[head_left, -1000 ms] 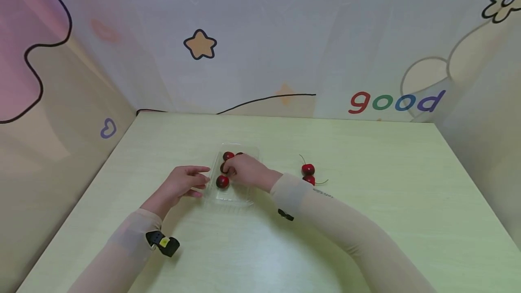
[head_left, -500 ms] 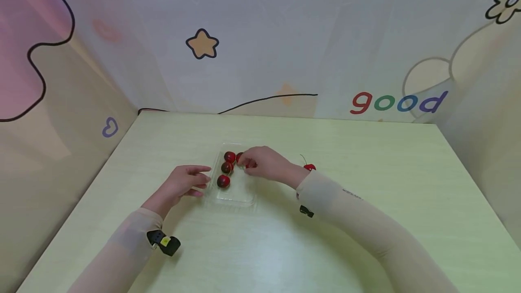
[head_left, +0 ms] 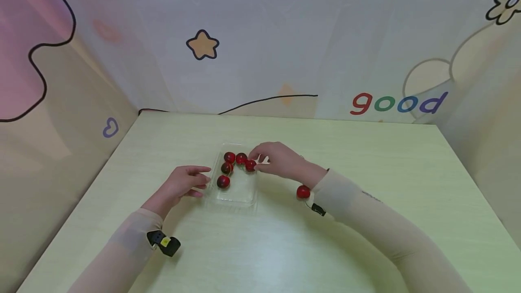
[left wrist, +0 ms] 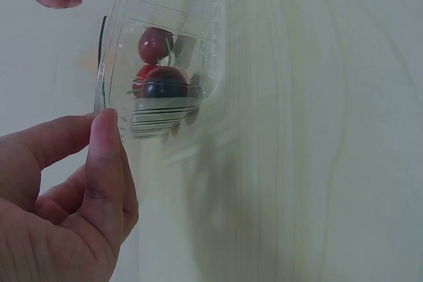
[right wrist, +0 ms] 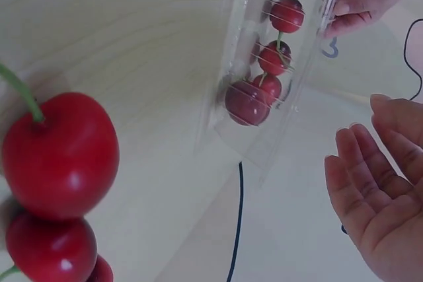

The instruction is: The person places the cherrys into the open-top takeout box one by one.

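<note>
A clear plastic box (head_left: 236, 197) stands on the table with several dark red cherries (head_left: 223, 181) inside, some with green stems. My left hand (head_left: 187, 181) is at its left side, fingers stretched out; in the left wrist view the fingertips (left wrist: 104, 123) are right at the box's rim. Beside the box's right side is my right hand (head_left: 278, 159), fingers loosely bent, close to the rightmost cherry (head_left: 250, 165). The right wrist view shows that hand (right wrist: 386, 193) with nothing in its fingers. Another cherry (head_left: 303, 192) lies on the table by the right wrist.
Close to the right wrist camera lie a big bright cherry (right wrist: 63, 156) and a second one (right wrist: 53, 246) below it, with part of another at its side. A printed cloth backdrop (head_left: 260, 35) rises behind the table (head_left: 260, 248).
My right hand has drawn back rightward from over the box, leaving the rightmost cherry in view. Its forearm now covers part of the loose cherries. The left hand stays put.
</note>
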Demonstrator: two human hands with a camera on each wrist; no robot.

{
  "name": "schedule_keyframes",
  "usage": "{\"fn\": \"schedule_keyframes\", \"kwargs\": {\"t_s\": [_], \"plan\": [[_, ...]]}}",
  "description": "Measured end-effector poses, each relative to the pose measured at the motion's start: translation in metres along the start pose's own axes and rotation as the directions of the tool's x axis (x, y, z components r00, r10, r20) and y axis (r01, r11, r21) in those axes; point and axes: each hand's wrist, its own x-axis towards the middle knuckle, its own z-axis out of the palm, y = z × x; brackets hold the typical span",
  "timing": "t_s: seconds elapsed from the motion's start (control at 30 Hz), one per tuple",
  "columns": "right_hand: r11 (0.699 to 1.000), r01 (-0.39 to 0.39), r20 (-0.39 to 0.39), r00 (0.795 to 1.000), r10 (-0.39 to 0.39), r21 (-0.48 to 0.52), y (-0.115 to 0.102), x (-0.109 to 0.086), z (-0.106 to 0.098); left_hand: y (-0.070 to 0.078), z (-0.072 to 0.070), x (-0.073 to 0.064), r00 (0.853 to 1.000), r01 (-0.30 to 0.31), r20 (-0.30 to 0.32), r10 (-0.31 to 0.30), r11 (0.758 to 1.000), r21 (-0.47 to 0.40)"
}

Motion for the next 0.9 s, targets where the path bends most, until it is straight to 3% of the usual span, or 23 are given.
{"fn": "schedule_keyframes", "kwargs": {"t_s": [0.53,0.9], "plan": [[0.993,-0.057,-0.049,0.997,0.062,0.107,0.008,-0.035,-0.021,-0.001,0.0,0.003,1.0,0.016,-0.006,-0.016,1.0,0.012],[0.986,-0.096,-0.087,0.99,0.108,0.135,0.029,-0.065,-0.019,-0.002,0.001,0.003,1.0,-0.004,0.005,0.003,1.0,0.003]]}}
